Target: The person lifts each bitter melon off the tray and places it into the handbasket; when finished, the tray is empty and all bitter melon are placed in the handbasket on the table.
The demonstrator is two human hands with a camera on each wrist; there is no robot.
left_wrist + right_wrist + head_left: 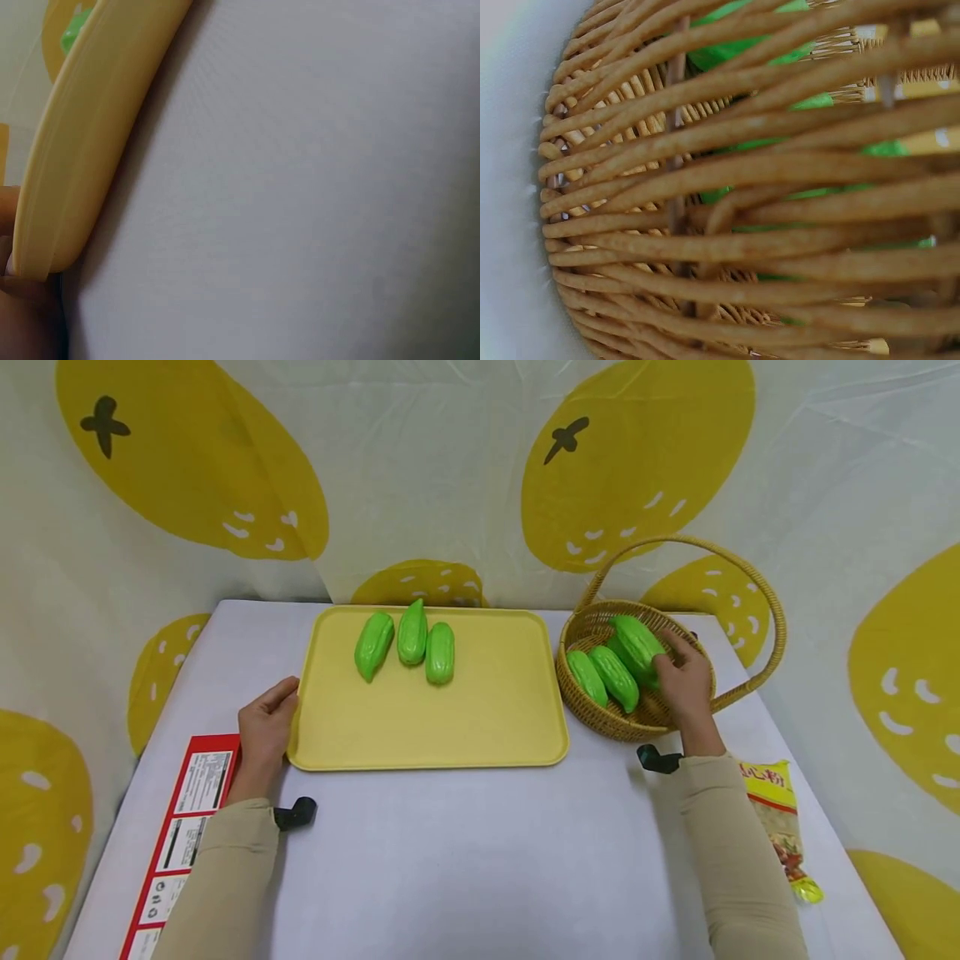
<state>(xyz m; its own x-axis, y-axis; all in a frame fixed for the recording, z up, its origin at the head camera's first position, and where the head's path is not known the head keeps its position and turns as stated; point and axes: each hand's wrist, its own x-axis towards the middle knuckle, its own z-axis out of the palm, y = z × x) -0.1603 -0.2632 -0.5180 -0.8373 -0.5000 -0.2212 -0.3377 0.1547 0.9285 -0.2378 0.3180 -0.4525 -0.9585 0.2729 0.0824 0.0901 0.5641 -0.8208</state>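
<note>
My left hand grips the left rim of a yellow rectangular tray. Three bright green, ridged bitter melons, which look like plastic, lie in the tray's upper part: the left melon, the middle melon and the right melon. Over the wicker basket, my right hand pinches the lower right side of a larger-looking bitter melon. Two others, a left one and a right one, lie beside it. In the right wrist view the basket's wall hides most of the hand.
The basket's tall handle arches up and leans right. A red and white box lies beside my left forearm. Past my right forearm lies a yellow-topped food packet. A fruit-printed cloth hangs behind the white table.
</note>
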